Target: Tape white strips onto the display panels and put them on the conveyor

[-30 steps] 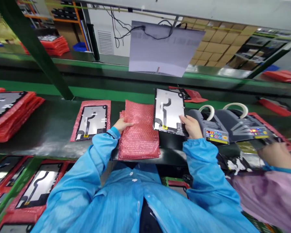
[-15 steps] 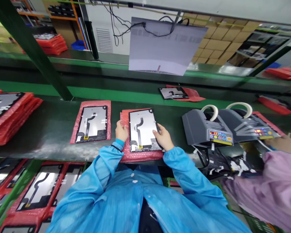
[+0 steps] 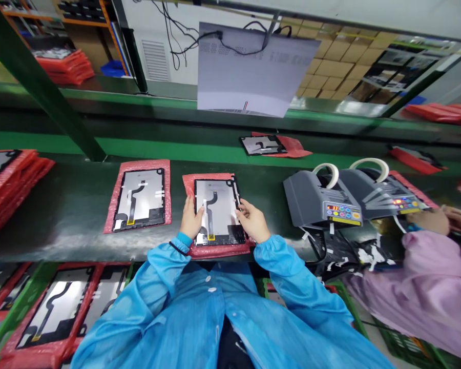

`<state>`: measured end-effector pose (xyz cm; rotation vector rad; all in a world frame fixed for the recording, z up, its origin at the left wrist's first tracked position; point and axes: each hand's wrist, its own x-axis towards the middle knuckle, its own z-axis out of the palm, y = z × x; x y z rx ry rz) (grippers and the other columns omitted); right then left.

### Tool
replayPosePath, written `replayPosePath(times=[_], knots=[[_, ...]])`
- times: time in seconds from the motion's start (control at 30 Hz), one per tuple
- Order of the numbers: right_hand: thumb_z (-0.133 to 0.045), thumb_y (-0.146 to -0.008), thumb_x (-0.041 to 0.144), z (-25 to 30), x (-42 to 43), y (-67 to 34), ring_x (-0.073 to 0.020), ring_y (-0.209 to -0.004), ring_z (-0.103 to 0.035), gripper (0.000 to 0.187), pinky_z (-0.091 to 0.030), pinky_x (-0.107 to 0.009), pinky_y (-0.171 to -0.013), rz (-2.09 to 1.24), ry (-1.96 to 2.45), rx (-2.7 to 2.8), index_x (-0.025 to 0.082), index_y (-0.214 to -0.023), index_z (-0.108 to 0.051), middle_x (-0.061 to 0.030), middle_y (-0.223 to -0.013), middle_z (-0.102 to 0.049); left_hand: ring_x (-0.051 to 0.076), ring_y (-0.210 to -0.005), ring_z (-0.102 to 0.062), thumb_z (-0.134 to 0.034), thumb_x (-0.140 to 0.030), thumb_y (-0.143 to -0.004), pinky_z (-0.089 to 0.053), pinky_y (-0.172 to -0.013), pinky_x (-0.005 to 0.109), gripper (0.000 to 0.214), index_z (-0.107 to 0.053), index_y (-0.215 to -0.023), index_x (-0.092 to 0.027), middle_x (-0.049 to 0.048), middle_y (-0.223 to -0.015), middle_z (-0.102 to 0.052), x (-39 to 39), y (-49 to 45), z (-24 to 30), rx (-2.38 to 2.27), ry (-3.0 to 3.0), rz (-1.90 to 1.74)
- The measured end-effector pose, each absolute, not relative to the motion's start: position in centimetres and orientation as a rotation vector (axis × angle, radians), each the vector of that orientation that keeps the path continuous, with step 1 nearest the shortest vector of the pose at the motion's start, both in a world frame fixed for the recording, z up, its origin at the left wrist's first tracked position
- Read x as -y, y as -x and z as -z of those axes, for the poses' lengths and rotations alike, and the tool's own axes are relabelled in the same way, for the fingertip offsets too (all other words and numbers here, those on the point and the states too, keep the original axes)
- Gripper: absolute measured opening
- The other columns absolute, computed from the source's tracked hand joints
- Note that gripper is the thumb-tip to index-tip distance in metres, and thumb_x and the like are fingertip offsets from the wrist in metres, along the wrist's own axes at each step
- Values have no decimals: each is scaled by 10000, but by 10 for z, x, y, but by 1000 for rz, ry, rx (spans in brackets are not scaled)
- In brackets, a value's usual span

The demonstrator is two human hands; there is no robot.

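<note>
A flat display panel [image 3: 217, 207], silver-backed with a black flex cable, lies on a red bubble-wrap bag [image 3: 215, 249] at the near edge of the dark belt [image 3: 77, 210]. My left hand [image 3: 191, 220] rests on the panel's left edge, fingers laid over it. At the panel's right edge sits my right hand [image 3: 252, 222], its fingers touching the surface. Both arms wear blue sleeves. Neither hand lifts the panel.
A second panel on a red bag [image 3: 139, 197] lies to the left, red stacks [image 3: 7, 187] further left. Two grey tape dispensers [image 3: 322, 200] stand to the right, where a person in a pink sleeve [image 3: 426, 279] works. More panels [image 3: 57, 307] fill a lower shelf.
My right hand carried the panel from beside the dispensers onto the red bag. Both hands have since closed in on the panel's edges, and the view shifted slightly.
</note>
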<state>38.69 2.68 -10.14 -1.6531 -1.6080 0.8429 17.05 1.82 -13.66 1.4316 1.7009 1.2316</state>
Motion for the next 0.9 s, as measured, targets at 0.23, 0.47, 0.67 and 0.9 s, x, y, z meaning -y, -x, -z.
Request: replayPosePath(times=[0.23, 0.47, 0.67, 0.9], knots=[[-589, -772, 293, 107, -41, -389, -249, -1160, -580, 531, -463, -408, -996, -894, 1586, 1490, 147, -1280, -537, -154, -1249, -608, 295, -1441, -180, -559, -244, -791, -150, -1180, 466, 642, -389, -1398, -121, 178, -1534, -260, -23, -185, 137, -1715, -1446, -1193], [-617, -754, 266, 114, -99, -415, -195, -990, -635, 462, -484, -362, -940, -870, 1597, 1355, 147, -1195, -552, -130, -1143, -655, 292, -1367, -344, -556, -314, -806, -222, -1155, 482, 511, -495, -1285, -146, 178, -1440, -405, -27, -162, 133, -1734, -1548, -1190], [-466, -876, 179, 67, -266, -447, -208, -1129, -573, 399, -414, -289, -986, -346, 2113, 1234, 51, -1251, -515, -183, -1233, -597, 276, -1272, -451, -522, -407, -840, -319, -1108, 484, 360, -550, -1128, -193, 138, -1339, -494, -30, -155, 120, -1796, -1687, -1396], [-489, -902, 281, 48, -373, -497, -374, -1274, -425, 504, -349, -478, -1029, -102, 2365, 1150, -44, -1287, -468, -334, -1305, -466, 283, -1264, -475, -516, -385, -861, -417, -1043, 502, 269, -583, -1099, -281, 97, -1352, -508, -20, -161, 126, -1780, -1747, -1260]])
